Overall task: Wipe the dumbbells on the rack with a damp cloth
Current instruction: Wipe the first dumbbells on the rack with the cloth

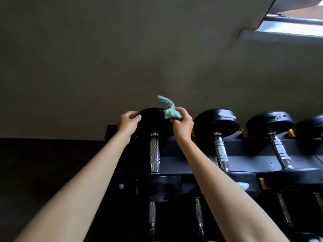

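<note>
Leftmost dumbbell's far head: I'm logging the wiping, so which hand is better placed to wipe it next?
Right hand: it grips the green cloth at the far head. The left hand holds only the head's other edge.

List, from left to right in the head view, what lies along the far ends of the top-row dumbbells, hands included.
left hand → first dumbbell head → cloth → right hand → second dumbbell head → third dumbbell head → fourth dumbbell head, cut by the edge.

I count four dumbbells (154, 151) on one rack's (244, 158) top tier, the fourth cropped at the edge, four more handles (152, 215) below, one cloth (168, 110), and two hands: left hand (128, 122), right hand (183, 125).
</note>
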`<state>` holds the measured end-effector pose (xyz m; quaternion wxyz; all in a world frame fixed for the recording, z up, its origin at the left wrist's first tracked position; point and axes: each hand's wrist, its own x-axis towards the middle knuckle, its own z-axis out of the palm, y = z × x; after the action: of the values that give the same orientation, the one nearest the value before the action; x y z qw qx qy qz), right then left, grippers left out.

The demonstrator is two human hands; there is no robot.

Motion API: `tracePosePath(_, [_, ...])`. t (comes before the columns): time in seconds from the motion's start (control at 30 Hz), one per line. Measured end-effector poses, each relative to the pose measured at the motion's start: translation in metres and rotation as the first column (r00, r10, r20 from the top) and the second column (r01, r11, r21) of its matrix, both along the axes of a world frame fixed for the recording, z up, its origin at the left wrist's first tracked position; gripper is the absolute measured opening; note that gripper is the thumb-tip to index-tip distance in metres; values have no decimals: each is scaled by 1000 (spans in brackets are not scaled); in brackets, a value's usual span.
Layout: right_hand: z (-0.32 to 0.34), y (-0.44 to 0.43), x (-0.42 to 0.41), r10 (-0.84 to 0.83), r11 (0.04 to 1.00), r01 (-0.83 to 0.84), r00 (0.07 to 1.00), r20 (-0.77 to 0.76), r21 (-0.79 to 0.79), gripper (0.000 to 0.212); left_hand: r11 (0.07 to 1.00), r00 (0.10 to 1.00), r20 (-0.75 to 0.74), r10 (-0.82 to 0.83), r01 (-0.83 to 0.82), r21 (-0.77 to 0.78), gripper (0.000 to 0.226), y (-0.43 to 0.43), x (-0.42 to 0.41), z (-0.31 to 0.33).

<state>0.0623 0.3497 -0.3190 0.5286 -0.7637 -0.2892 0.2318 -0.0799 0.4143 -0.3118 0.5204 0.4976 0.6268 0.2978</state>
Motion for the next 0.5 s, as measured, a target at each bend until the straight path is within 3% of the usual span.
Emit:
tracePosePath(0.07, [-11, -2, 11, -84, 992, 73, 991, -108, -98, 39, 1000, 1000, -21, 5, -5, 13, 28, 1, -1, -1])
tracePosePath(0.17, [-28, -8, 22, -122, 950, 50, 968, -217, -309, 32, 1000, 999, -30, 12, -12, 11, 28, 2, -2, -2])
tracePosePath(0.23, [-32, -10, 22, -146, 936, 47, 954, -262, -350, 31, 1000, 1000, -26, 16, -16, 1, 28, 2, -3, -3])
tracePosePath(0.37, [-9, -4, 15, -137, 977, 107, 977, -161, -185, 30, 999, 1000, -1, 18, -18, -31, 28, 1, -6, -2])
tracePosePath(0.43, [13, 7, 4, 15, 999, -18, 996, -90, -36, 25, 999, 1000, 20, 16, -15, -40, 31, 0, -5, -1])
tracePosePath(0.5, [28, 15, -15, 242, 970, -243, 969, 49, 6, 30, 998, 996, 89, 11, -5, -57, 34, -2, -4, 3])
